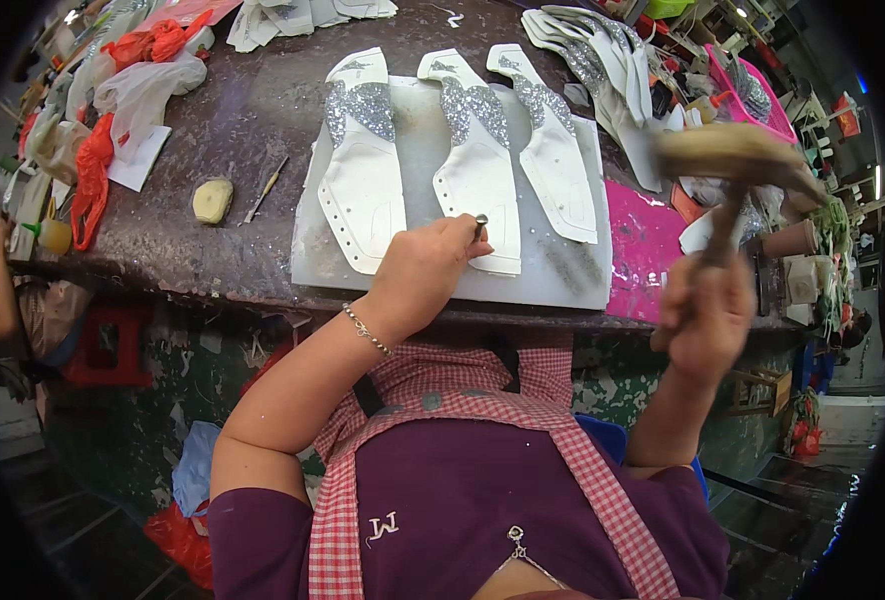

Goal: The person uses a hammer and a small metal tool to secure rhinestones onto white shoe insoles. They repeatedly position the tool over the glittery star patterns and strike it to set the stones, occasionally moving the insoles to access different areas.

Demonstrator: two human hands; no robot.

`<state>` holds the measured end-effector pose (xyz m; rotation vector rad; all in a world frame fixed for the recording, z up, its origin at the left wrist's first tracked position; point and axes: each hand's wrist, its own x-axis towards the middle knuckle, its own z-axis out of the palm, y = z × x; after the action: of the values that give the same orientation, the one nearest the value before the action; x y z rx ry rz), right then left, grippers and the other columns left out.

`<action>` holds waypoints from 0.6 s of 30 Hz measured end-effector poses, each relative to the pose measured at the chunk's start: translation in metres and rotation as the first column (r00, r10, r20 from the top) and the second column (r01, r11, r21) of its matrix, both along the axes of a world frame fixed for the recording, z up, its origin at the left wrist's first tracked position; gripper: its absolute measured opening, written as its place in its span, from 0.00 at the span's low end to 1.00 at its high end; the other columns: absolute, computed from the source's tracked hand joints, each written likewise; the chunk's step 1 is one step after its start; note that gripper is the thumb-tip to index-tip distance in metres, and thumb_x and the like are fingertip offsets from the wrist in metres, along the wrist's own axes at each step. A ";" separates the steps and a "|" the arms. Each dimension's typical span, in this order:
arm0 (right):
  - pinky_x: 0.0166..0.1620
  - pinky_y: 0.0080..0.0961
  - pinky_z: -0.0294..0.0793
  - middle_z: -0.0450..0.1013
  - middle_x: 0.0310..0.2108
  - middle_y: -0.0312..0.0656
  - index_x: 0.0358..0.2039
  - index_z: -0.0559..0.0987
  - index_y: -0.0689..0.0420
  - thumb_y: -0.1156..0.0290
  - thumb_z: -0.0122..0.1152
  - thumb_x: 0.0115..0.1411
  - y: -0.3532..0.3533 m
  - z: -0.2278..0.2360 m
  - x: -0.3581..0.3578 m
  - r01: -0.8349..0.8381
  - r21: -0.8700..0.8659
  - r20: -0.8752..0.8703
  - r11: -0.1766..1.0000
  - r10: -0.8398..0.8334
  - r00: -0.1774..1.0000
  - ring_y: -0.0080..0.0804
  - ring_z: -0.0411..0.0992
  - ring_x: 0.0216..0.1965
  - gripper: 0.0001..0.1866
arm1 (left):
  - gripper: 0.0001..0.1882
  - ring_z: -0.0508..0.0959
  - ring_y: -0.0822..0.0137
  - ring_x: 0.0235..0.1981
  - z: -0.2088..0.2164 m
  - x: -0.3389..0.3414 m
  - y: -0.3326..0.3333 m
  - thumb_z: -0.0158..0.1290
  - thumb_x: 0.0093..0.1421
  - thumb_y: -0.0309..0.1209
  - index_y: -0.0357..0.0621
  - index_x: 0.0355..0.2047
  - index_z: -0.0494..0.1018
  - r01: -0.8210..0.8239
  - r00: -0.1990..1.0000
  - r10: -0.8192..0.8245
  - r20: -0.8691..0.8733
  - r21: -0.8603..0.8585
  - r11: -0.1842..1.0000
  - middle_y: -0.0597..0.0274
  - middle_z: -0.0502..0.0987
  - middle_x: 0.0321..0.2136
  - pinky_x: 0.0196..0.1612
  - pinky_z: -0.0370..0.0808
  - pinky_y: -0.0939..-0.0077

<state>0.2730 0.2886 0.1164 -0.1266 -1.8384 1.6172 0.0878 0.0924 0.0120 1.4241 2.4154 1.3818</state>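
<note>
My left hand (423, 262) is closed around a small metal punch (481, 221), standing on the middle white shoe upper (473, 170). Its fingers cover most of the punch. Raised at the right, my right hand (708, 312) grips a mallet (731, 158), whose pale, worn head is blurred by motion. On either side of the middle piece lie a left shoe upper (363, 185) and a right shoe upper (558, 165), each with a silver glitter band. A row of small holes runs along the left edge of the left and middle pieces. All three rest on a white board (563, 275).
Left of the board lie a yellowish lump (212, 201) and a thin pointed tool (267, 190). A pink sheet (635, 250) adjoins the board's right side. Stacked glittery pieces (603, 65), a pink basket (763, 100) and plastic bags (148, 95) crowd the table. Another person's arm (1, 290) shows far left.
</note>
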 end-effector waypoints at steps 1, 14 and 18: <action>0.19 0.17 0.62 0.70 0.22 0.36 0.62 0.66 0.64 0.68 0.52 0.69 -0.004 0.013 -0.003 -0.017 -0.030 -0.173 0.999 0.012 0.985 0.17 0.62 0.19 0.24 | 0.07 0.80 0.52 0.28 -0.001 0.000 0.002 0.59 0.59 0.29 0.39 0.32 0.72 0.017 1.000 -0.017 0.003 0.012 1.000 0.53 0.79 0.27 0.30 0.76 0.65; 0.31 0.15 0.65 0.75 0.28 0.32 0.57 0.75 0.63 0.74 0.61 0.62 0.032 -0.030 0.006 0.160 0.231 0.500 0.960 -0.258 0.827 0.14 0.65 0.27 0.22 | 0.08 0.84 0.60 0.29 0.010 -0.005 0.004 0.49 0.68 0.28 0.35 0.35 0.70 -0.089 0.905 0.040 0.422 0.096 0.991 0.55 0.81 0.29 0.31 0.79 0.70; 0.33 0.15 0.66 0.75 0.29 0.32 0.57 0.74 0.64 0.73 0.61 0.63 0.040 -0.040 0.005 0.167 0.242 0.476 0.956 -0.266 0.838 0.15 0.65 0.29 0.21 | 0.09 0.83 0.70 0.31 0.020 -0.017 0.013 0.48 0.70 0.29 0.34 0.38 0.70 -0.091 0.927 0.075 0.367 0.025 0.996 0.58 0.82 0.28 0.36 0.79 0.77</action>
<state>0.2785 0.3287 0.0760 -0.7102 -2.2625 1.3140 0.0710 0.1057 0.0324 0.9691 2.2369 1.5607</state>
